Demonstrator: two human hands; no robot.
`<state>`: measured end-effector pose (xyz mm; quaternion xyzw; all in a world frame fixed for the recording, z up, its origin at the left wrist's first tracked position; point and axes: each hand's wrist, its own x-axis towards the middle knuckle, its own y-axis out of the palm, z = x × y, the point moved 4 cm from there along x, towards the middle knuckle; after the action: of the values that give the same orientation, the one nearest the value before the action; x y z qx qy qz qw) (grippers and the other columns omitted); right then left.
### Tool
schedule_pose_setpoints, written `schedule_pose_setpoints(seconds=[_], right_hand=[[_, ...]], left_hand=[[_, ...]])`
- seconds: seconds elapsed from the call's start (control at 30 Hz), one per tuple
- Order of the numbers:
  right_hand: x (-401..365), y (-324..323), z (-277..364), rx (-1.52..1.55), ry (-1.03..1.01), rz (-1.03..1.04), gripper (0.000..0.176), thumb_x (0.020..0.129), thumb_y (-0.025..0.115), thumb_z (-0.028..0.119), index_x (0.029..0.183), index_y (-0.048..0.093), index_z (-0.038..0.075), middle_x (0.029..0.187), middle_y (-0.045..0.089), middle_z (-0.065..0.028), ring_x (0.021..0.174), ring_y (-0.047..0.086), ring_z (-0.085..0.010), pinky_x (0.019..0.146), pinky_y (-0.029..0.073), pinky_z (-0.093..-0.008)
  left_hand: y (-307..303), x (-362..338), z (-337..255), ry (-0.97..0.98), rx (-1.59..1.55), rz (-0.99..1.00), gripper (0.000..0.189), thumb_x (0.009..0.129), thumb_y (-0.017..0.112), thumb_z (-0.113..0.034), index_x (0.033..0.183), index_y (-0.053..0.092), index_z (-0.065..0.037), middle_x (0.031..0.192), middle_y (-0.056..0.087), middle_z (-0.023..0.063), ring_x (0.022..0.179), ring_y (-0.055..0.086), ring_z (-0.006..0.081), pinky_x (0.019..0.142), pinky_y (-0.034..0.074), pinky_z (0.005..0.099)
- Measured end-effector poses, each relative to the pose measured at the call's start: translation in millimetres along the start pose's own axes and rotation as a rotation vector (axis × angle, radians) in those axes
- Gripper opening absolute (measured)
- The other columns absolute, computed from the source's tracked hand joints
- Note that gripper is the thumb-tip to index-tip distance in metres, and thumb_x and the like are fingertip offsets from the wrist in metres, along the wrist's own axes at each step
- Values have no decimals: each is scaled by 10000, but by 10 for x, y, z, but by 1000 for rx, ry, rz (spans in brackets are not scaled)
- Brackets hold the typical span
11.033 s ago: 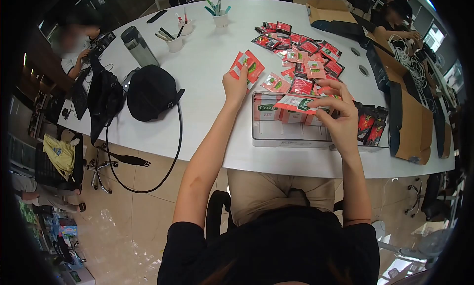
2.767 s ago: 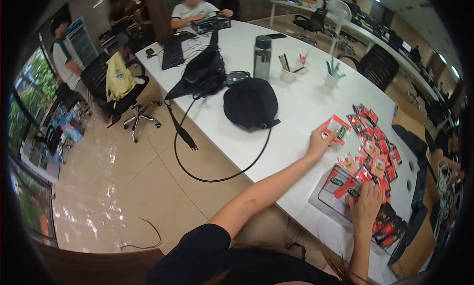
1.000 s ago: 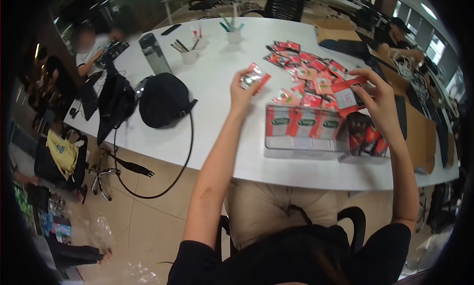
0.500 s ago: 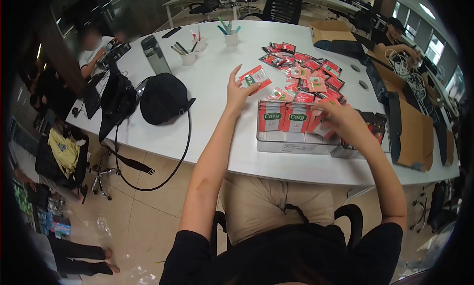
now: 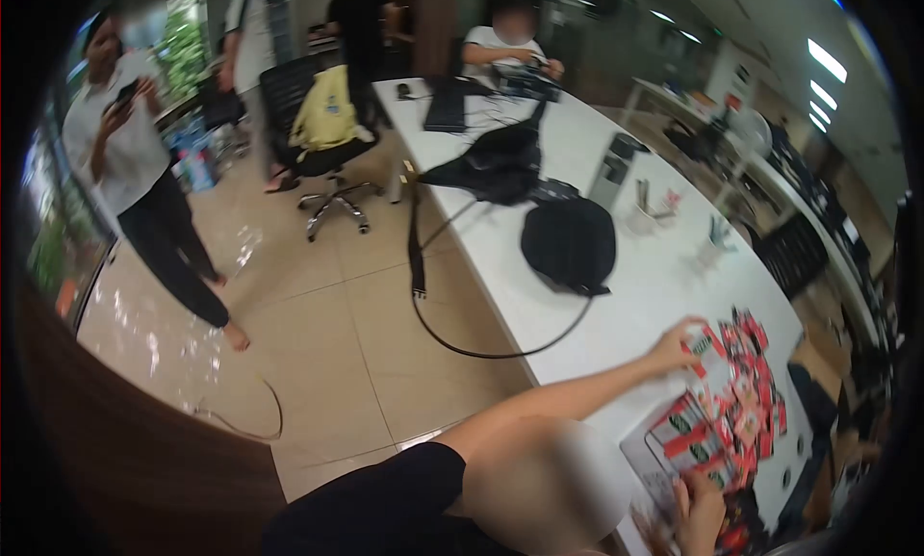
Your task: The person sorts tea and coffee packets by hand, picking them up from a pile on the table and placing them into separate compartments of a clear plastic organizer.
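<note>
My left hand [image 5: 677,346] is stretched over the table, its fingers closed on a red and white sachet [image 5: 710,356]. Below it stands a clear tray [image 5: 657,460] with rows of upright red sachets [image 5: 681,423] bearing green labels. My right hand [image 5: 703,516] is at the tray's near end, fingers curled against a red sachet [image 5: 716,478]; its grip is partly hidden and blurred. A loose pile of red sachets [image 5: 753,392] lies beyond the tray. Dark and red packets [image 5: 736,532] sit beside my right hand.
A black cap [image 5: 570,245], a black bag [image 5: 496,161], a bottle [image 5: 613,174] and cups of pens [image 5: 654,207] stand farther along the white table [image 5: 558,339]. One person sits at the far end; others stand at left. An office chair [image 5: 332,156] holds yellow cloth.
My view has swung to the left and tilted, so the tray and sachets now sit at lower right. The left hand still holds its sachet; the right hand stays by the tray.
</note>
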<state>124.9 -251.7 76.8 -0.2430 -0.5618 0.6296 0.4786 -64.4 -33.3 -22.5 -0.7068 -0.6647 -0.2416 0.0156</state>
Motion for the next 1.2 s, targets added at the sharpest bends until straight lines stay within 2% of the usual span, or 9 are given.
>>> schedule_pose_setpoints(seconds=[0.1,0.27,0.33,0.4,0.57,0.77,0.9,1.03,1.2], right_hand=[[75,-151,102,-88,163,284,278,893,580,106,1153,569,9,983,633,-141,885,601,-211,759,469,-293],[130,-214,206,422,139,82,241,916,547,114,1110,606,-17,992,647,-133,868,621,-197,716,492,-298],[185,-482,714,425,-299,-172,234,923,516,80,1114,589,-33,1046,625,-154,901,606,-205,746,500,-311],[112,-530,889,878,-351,-291,250,914,502,62,1140,566,-24,1048,608,-190,901,593,-245,766,503,-326],[79,-752,1562,1996,-825,20,195,879,600,161,1067,642,127,1065,531,-62,893,496,-278,733,445,-330],[-200,-1010,1544,2042,-426,160,168,884,605,297,916,695,159,953,563,-63,821,507,-258,675,414,-344],[-93,-819,1475,1873,-1171,17,131,931,562,172,1032,602,99,827,633,-87,751,588,-281,791,435,-477],[-149,-724,1380,1706,-1151,133,174,925,553,240,985,636,99,839,632,-116,748,585,-305,747,440,-456],[-388,-726,1161,1371,-1092,374,264,918,543,325,927,679,98,854,631,-152,744,582,-335,692,446,-430]], left_hand=[[5,-49,-131,-4,26,-22,617,688,660,-15,1249,433,-133,854,648,63,667,582,85,526,474,241],[-33,-10,-38,20,44,-68,583,698,656,-27,1233,439,-103,835,648,65,640,579,87,529,465,237],[-39,-1,-32,4,31,-84,582,700,655,-29,1235,437,-95,831,647,64,634,574,85,527,461,237],[-54,-7,-47,3,34,-91,579,693,657,-24,1226,443,-91,819,640,61,618,567,88,515,461,237],[-78,-2,10,23,-18,-123,571,693,662,-11,1219,452,-81,822,646,56,623,578,97,509,472,241],[-67,-22,-61,-48,48,-62,582,746,687,-55,1262,418,-54,923,660,62,749,616,104,572,501,232],[-77,-9,-28,-45,71,-70,571,732,684,-48,1242,427,-54,892,666,60,712,614,100,548,501,237],[-60,-52,-211,-68,30,-109,476,782,685,-59,1202,462,-53,917,657,54,765,608,92,620,498,226],[-266,223,-146,326,22,-212,443,808,708,-88,1167,494,60,970,622,36,777,551,64,683,473,227]])
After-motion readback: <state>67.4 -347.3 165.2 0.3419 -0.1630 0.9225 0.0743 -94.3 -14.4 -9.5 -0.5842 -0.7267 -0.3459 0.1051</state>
